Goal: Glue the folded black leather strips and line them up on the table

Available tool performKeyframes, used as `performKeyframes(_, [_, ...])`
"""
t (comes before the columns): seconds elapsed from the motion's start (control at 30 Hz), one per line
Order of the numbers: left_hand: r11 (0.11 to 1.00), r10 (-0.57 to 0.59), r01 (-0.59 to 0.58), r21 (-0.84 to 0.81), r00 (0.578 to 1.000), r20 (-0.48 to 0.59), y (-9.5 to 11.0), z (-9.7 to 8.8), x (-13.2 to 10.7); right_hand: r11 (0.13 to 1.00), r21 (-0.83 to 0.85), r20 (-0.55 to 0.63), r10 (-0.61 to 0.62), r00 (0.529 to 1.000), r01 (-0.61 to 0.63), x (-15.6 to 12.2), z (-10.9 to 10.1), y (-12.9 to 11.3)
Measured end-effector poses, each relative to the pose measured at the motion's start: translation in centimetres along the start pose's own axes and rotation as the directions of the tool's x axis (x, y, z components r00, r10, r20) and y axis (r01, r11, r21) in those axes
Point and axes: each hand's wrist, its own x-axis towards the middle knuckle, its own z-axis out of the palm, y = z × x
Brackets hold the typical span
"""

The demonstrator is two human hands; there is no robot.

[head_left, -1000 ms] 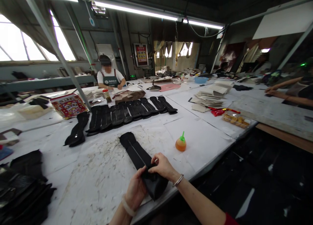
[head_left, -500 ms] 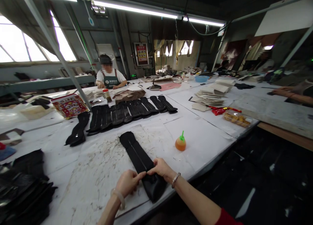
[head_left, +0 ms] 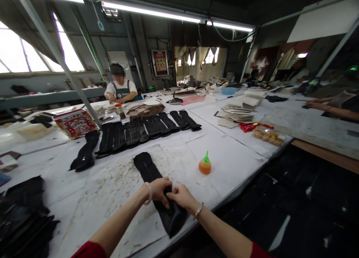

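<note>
A long black leather-like piece (head_left: 170, 218) with a light line down its upper part lies slantwise near the table's front edge. My left hand (head_left: 160, 189) reaches across its middle, fingers curled over and gripping it. Right beside it, my right hand (head_left: 183, 196) pinches the same piece by its right edge, thumb and forefinger closed. The two hands nearly touch, and the fingertips partly cover the spot they grip. A small round squeeze bottle (head_left: 205, 166) of orange liquid with a green spout stands to the right of the hands.
Several similar black pieces (head_left: 137, 132) lie in a row beyond my hands. A black stack (head_left: 25, 217) sits at left. Farther right are cardboard sheets (head_left: 238, 108) and a plastic food box (head_left: 268, 137). Co-workers (head_left: 122, 88) sit around the white table (head_left: 227, 149).
My left hand has moved up and right from the piece's left edge and now curls over its middle. My right hand stays pinched on the right edge. The view has shifted slightly.
</note>
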Motion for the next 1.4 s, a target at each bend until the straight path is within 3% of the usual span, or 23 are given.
performKeyframes(0.1, [0.999,-0.029,0.028,0.025,0.998,0.061,-0.5,-0.2,0.8,0.997,-0.031,-0.206,-0.081,0.975,0.076,-0.9,-3.0,0.7])
performKeyframes(0.13, [0.998,-0.066,0.065,0.014,0.993,0.095,-0.7,-0.2,0.9,0.995,-0.045,-0.311,-0.102,0.945,0.093,-1.1,-4.5,1.1])
performKeyframes(0.23, [0.977,-0.203,0.213,-0.016,0.949,0.240,-1.2,0.0,0.9,0.992,-0.084,-0.593,-0.126,0.796,0.094,-0.6,-9.7,2.2])
performKeyframes(0.3, [0.963,-0.241,0.267,-0.039,0.915,0.325,-1.5,0.1,1.1,0.990,-0.108,-0.658,-0.142,0.740,0.095,0.7,-12.7,2.9])
performKeyframes(0.4, [0.951,-0.221,0.286,-0.115,0.891,0.396,-1.7,0.0,1.7,0.984,-0.130,-0.617,-0.177,0.767,0.123,3.2,-14.9,3.3])
performKeyframes(0.57, [0.939,-0.240,0.319,-0.125,0.873,0.424,-0.6,-1.3,2.4,0.978,-0.063,-0.464,-0.203,0.862,0.196,5.1,-14.8,2.6])
performKeyframes(0.77, [0.946,-0.216,0.304,-0.109,0.846,0.487,2.2,-5.5,1.6,0.936,0.194,-0.284,-0.233,0.930,0.294,2.2,-16.3,-1.2])
performKeyframes(0.83, [0.951,-0.205,0.294,-0.097,0.832,0.515,3.1,-6.8,1.2,0.831,0.475,-0.250,-0.188,0.950,0.290,1.0,-16.9,-2.8])
performKeyframes(0.9, [0.950,-0.203,0.296,-0.099,0.827,0.524,3.7,-7.6,0.8,0.636,0.711,-0.298,-0.114,0.948,0.300,-0.1,-17.3,-4.0])
performKeyframes(1.0, [0.952,-0.190,0.289,-0.104,0.818,0.543,4.3,-8.0,0.3,0.434,0.866,-0.281,0.010,0.960,0.249,-1.3,-16.8,-4.7])
performKeyframes(1.1, [0.952,-0.177,0.286,-0.107,0.802,0.570,4.5,-7.7,-0.1,0.453,0.889,-0.100,0.044,0.994,0.069,-2.1,-15.3,-4.6])
performKeyframes(1.2, [0.950,-0.168,0.288,-0.117,0.793,0.585,4.2,-7.4,-0.1,0.509,0.859,-0.080,0.017,0.997,0.060,-2.4,-13.2,-4.4])
performKeyframes(1.27, [0.953,-0.140,0.272,-0.135,0.787,0.601,3.8,-7.2,0.1,0.499,0.863,-0.086,-0.010,0.996,0.080,-2.4,-11.9,-4.6])
performKeyframes(1.4, [0.974,-0.028,0.177,-0.139,0.711,0.703,2.9,-7.2,1.0,0.449,0.894,0.024,-0.039,0.999,-0.004,-2.1,-10.3,-5.4])
